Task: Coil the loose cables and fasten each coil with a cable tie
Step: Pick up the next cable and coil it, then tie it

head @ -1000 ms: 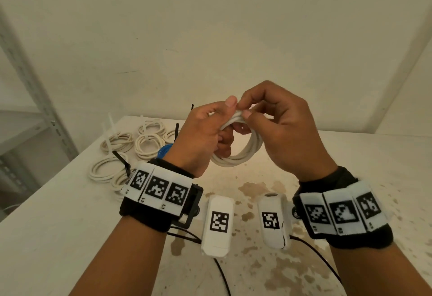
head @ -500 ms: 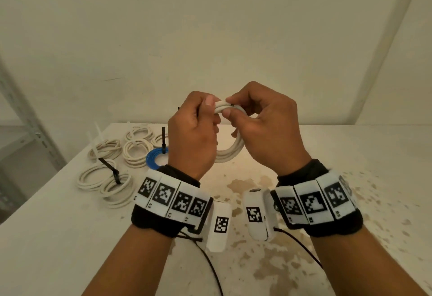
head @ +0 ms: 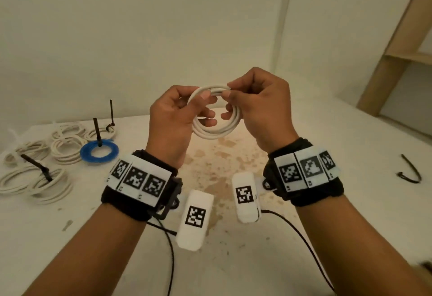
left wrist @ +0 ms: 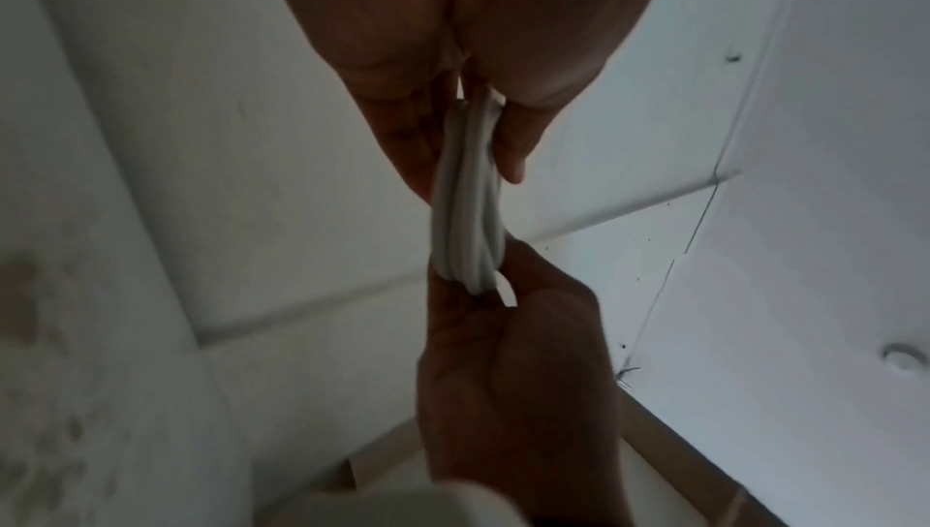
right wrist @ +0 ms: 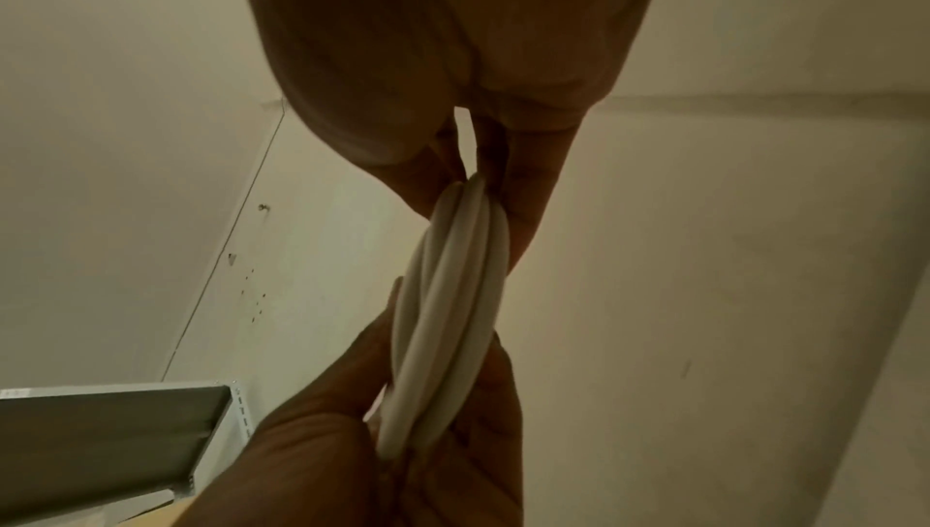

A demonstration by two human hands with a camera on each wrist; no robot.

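Over the last second I've pulled my hands apart a little, and the white coil (head: pixel 216 118) now shows as a full ring, centre frame, held above the table (head: pixel 304 202). Left hand (head: pixel 174 118) and right hand (head: pixel 259 108) both pinch its top arc. Winding looks done; next is the loose black tie (head: pixel 410 171) at right. Finished coils (head: pixel 46 167) sit lower left.

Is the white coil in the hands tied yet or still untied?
Untied: no tie shows on the white coil; both hands pinch its loops together.
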